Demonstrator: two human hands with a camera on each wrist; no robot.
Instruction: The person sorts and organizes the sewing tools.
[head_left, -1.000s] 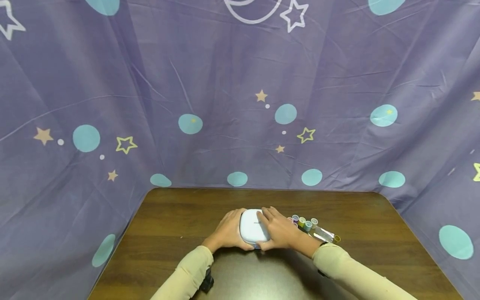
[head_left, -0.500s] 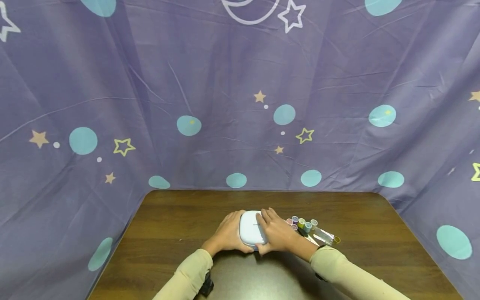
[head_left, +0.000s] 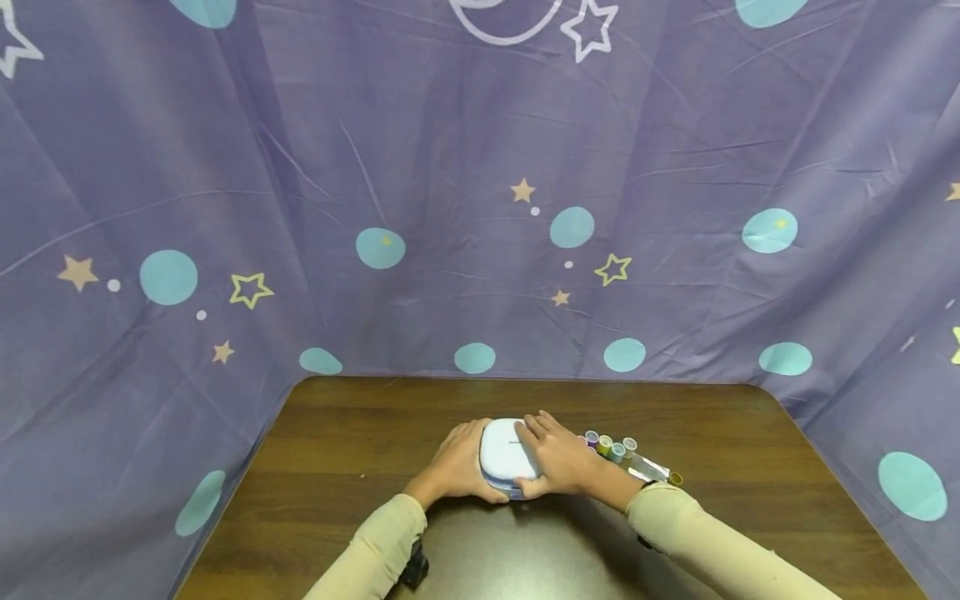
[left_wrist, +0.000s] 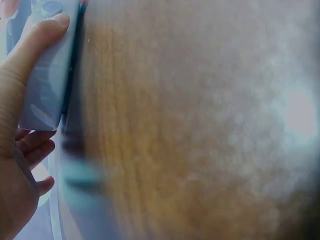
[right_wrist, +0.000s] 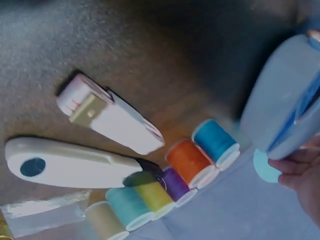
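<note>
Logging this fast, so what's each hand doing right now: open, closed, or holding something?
Left hand: holding the white case by its left side.
Right hand: holding the white case by its right side.

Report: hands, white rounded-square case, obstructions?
Left hand, right hand: gripping opposite sides of white rounded-square case. Contact with brown wooden table unclear. Multicoloured cylindrical thread spools right of case, seemingly not blocking.

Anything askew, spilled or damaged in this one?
Nothing spilled or damaged stands out. The white case between the left hand and right hand shows a gap along its side in the right wrist view; seemingly not fully closed.
</note>
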